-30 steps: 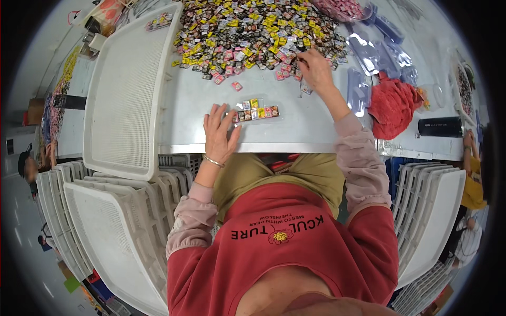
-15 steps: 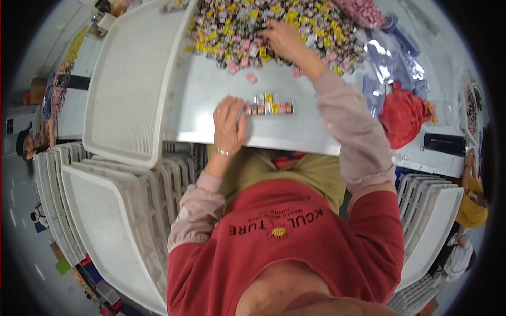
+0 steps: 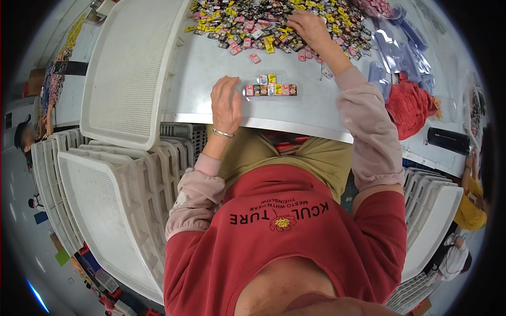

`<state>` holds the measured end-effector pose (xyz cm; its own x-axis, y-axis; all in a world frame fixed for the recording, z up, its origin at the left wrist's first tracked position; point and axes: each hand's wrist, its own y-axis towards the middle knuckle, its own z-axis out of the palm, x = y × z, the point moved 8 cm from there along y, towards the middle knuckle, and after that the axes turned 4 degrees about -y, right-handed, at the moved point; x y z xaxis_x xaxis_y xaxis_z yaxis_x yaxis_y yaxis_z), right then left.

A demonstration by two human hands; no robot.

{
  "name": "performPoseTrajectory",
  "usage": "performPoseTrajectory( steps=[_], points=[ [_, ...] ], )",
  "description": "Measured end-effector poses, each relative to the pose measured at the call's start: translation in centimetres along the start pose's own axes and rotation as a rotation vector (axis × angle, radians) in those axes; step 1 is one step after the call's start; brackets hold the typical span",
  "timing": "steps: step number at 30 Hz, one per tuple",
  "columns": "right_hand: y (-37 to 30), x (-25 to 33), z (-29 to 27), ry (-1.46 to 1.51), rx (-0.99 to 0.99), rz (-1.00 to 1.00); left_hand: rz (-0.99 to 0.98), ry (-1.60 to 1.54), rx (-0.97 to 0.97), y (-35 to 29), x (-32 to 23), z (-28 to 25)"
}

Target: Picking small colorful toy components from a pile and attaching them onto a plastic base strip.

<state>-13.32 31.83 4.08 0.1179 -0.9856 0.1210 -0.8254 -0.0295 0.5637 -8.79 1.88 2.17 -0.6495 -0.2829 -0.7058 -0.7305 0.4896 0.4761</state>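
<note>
On the pale table a clear plastic tray [image 3: 247,92] holds a row of tiny printed boxes [image 3: 271,89] in pink, black, brown, white and yellow, with two more boxes above the row. My left hand [image 3: 226,104] rests just left of this tray, fingers stretched out and holding nothing. At the far side lies a big heap of similar tiny boxes [image 3: 247,26]. My right hand [image 3: 312,30] reaches over the heap's right part, its fingers bent together at the boxes; anything between the fingertips is hidden.
A large white perforated tray [image 3: 129,73] stands at left, above stacked white trays [image 3: 113,210]. Clear plastic packaging [image 3: 387,50], a red cloth [image 3: 410,108] and a black cylinder [image 3: 448,141] lie at right. More stacked trays [image 3: 429,216] stand below. Other people work at both sides.
My right hand has shifted a little to the right over the heap. My left hand stays beside the clear tray, its fingers straighter. The whole view has tilted slightly.
</note>
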Motion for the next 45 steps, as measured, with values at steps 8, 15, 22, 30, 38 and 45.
performPoseTrajectory(
  steps=[8,15,22,30,38,45],
  points=[
    [-5.4,1.6,-2.5,0.758,0.197,0.503,0.146,0.171,0.124,0.1,-2.6,1.0],
    [-8.4,10.6,-3.6,0.288,0.153,0.088,0.268,0.339,0.400,-0.3,-3.8,3.1],
    [-9.1,7.4,-3.5,0.749,0.201,0.436,0.256,0.374,0.497,-0.7,-3.3,3.5],
    [-8.5,10.8,-2.2,0.637,0.305,0.195,0.251,0.362,0.491,-0.8,-3.1,3.7],
    [-8.1,10.6,-3.0,0.629,0.293,0.245,0.254,0.349,0.479,-0.7,-3.3,3.5],
    [-8.0,11.8,-2.6,0.258,0.204,0.166,0.238,0.367,0.498,-0.8,-3.1,3.7]
  ],
)
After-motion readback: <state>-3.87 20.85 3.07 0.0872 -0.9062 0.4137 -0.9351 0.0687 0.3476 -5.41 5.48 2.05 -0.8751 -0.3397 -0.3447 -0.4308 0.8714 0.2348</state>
